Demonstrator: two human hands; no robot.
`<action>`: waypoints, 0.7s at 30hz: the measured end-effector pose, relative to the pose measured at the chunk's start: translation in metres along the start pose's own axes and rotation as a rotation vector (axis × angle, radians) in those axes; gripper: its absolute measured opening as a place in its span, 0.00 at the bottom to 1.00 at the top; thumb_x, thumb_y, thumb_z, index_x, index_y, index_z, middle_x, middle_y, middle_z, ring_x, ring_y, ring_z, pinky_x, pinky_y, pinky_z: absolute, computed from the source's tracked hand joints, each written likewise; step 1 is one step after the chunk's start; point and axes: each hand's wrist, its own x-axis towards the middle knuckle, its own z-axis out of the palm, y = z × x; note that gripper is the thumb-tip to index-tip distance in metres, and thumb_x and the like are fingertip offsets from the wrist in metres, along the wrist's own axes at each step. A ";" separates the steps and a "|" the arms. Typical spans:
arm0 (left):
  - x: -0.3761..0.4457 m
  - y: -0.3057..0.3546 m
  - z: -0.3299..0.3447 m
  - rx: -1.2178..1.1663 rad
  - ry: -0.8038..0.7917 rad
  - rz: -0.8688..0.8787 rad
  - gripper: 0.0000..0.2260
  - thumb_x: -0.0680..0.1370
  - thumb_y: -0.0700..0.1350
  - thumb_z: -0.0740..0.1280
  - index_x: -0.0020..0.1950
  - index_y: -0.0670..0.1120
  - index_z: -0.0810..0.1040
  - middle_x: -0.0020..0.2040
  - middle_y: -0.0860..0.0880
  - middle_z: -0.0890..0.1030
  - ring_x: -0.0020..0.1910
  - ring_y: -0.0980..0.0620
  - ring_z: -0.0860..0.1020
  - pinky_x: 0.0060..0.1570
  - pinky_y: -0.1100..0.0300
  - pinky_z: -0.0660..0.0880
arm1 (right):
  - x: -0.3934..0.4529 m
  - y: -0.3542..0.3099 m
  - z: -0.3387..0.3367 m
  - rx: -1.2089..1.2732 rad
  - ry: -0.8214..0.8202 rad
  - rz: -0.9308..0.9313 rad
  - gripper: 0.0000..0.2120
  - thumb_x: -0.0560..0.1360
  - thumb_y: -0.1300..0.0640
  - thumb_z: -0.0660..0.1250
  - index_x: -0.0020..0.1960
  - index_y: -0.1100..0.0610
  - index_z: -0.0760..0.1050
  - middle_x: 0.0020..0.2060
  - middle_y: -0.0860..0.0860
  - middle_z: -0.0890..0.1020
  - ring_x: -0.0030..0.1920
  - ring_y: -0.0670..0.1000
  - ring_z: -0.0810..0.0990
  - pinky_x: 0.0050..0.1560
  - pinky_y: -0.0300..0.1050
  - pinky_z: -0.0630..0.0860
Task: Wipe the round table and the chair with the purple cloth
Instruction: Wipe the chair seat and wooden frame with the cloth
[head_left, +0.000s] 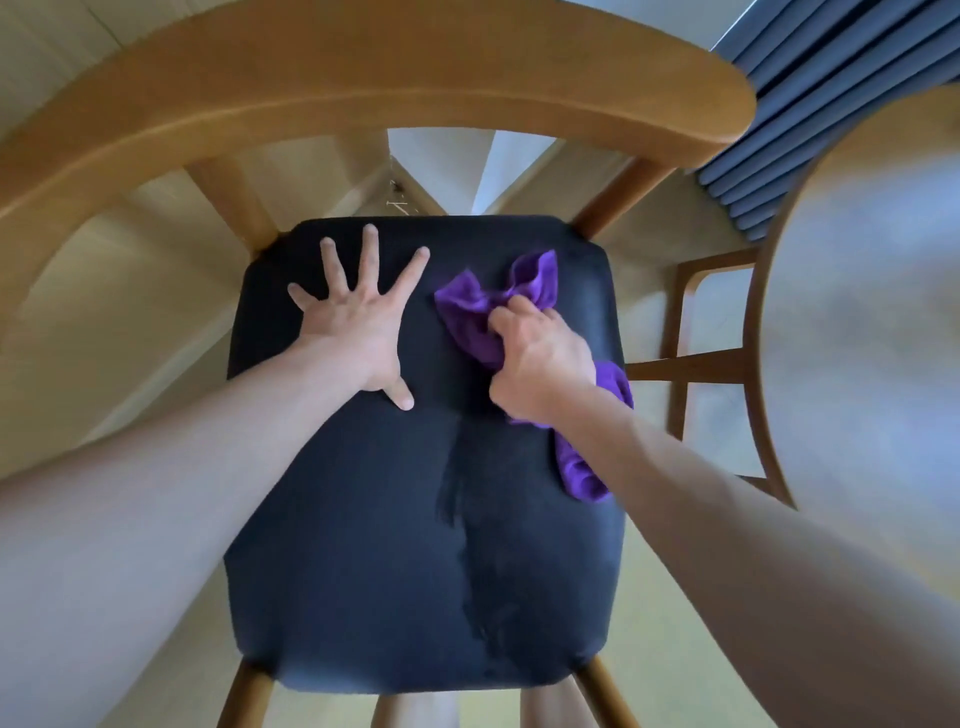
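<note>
I look straight down on a wooden chair with a black padded seat and a curved wooden backrest. My left hand lies flat on the far left part of the seat, fingers spread wide. My right hand grips the bunched purple cloth and holds it against the far right part of the seat. One end of the cloth trails back under my right forearm toward the seat's right edge. A damp streak runs down the middle of the seat. The round table shows at the right, blurred.
A second wooden chair frame stands between the seat and the table. Blue pleated curtains hang at the top right. The floor around the chair is pale yellow. My legs show below the seat's near edge.
</note>
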 end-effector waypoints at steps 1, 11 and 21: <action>0.001 0.002 0.001 -0.002 -0.005 -0.005 0.77 0.55 0.63 0.86 0.77 0.62 0.24 0.78 0.44 0.22 0.79 0.28 0.33 0.71 0.21 0.55 | -0.015 -0.007 0.008 -0.072 -0.066 -0.107 0.20 0.68 0.59 0.67 0.59 0.50 0.74 0.55 0.45 0.71 0.57 0.55 0.73 0.40 0.47 0.67; 0.002 0.007 0.002 -0.062 -0.020 -0.032 0.77 0.57 0.57 0.88 0.77 0.63 0.23 0.76 0.44 0.20 0.78 0.28 0.29 0.70 0.19 0.51 | 0.019 0.044 -0.045 0.434 0.367 0.218 0.16 0.67 0.59 0.68 0.53 0.49 0.71 0.52 0.46 0.70 0.50 0.55 0.75 0.42 0.43 0.68; 0.007 0.006 0.007 -0.087 -0.020 -0.042 0.78 0.54 0.56 0.88 0.76 0.65 0.24 0.76 0.46 0.19 0.78 0.29 0.29 0.69 0.18 0.50 | 0.006 -0.007 -0.005 -0.064 -0.056 -0.081 0.19 0.68 0.59 0.69 0.59 0.50 0.75 0.58 0.46 0.73 0.59 0.55 0.73 0.43 0.46 0.69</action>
